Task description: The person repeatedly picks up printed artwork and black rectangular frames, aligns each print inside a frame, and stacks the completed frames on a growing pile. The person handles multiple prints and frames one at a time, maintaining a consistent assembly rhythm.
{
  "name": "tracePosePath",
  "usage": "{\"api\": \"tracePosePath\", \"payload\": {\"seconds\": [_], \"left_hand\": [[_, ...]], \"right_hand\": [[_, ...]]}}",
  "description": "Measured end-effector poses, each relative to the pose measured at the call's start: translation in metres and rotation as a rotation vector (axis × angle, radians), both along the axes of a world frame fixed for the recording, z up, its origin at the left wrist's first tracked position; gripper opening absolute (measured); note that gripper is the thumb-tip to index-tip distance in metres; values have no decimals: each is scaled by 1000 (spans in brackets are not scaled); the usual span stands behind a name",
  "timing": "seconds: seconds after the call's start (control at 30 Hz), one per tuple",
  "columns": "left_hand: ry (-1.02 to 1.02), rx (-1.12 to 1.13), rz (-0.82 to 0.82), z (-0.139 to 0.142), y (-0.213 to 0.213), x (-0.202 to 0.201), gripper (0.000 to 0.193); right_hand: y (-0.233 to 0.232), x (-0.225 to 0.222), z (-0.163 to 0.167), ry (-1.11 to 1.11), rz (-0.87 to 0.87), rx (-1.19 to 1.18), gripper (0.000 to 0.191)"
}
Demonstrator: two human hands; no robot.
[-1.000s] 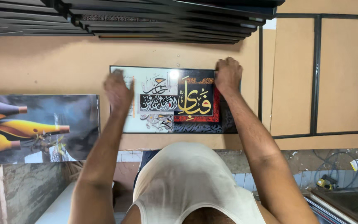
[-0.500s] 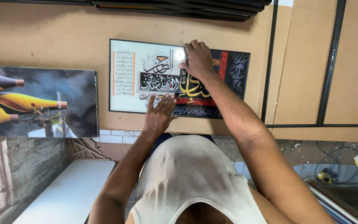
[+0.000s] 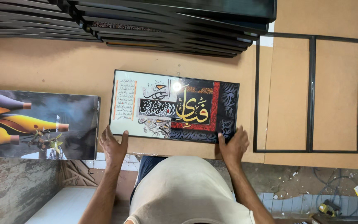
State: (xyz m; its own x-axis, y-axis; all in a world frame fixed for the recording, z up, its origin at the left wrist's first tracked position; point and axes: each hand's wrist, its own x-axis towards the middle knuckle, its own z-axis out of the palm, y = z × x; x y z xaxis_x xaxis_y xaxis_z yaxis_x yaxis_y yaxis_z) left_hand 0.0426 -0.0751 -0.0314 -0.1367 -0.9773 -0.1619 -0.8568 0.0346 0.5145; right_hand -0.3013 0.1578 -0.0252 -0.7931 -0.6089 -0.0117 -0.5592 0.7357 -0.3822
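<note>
A black-framed calligraphy picture [image 3: 175, 105] with gold, red and white panels lies flat on the brown board tabletop [image 3: 63, 66]. My left hand [image 3: 113, 145] rests at its near left corner, fingers spread on the frame's lower edge. At the near right corner, my right hand [image 3: 233, 146] touches the frame's lower edge. Both hands lie on the frame without lifting it.
A glossy picture of coloured bottles [image 3: 38, 124] lies to the left. A stack of black frames [image 3: 154, 29] sits at the far side. Empty black frames [image 3: 311, 93] lie on the right. Tools and debris [image 3: 328, 205] are on the floor below.
Both hands came off the picture's face and moved down to its near corners, the left one going left and the right one going right. The picture sits lower and nearer in view.
</note>
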Motion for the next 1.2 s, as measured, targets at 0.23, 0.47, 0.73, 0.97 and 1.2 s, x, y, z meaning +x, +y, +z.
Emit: {"api": "tracePosePath", "payload": {"seconds": [0.23, 0.47, 0.73, 0.97, 1.2], "left_hand": [[100, 481, 334, 4, -41, 3, 69], [1005, 698, 390, 105, -77, 37, 45], [1273, 278, -10, 223, -138, -11, 54], [1280, -30, -249, 244, -271, -112, 62], [873, 24, -193, 205, -333, -144, 85]], "right_hand": [[39, -26, -23, -699, -464, -335, 66], [85, -63, 49, -1238, -411, -791, 36], [26, -84, 139, -953, -165, -1262, 42], [-134, -165, 224, -697, 153, -1219, 33], [-225, -208, 199, -774, 205, -1176, 29]]}}
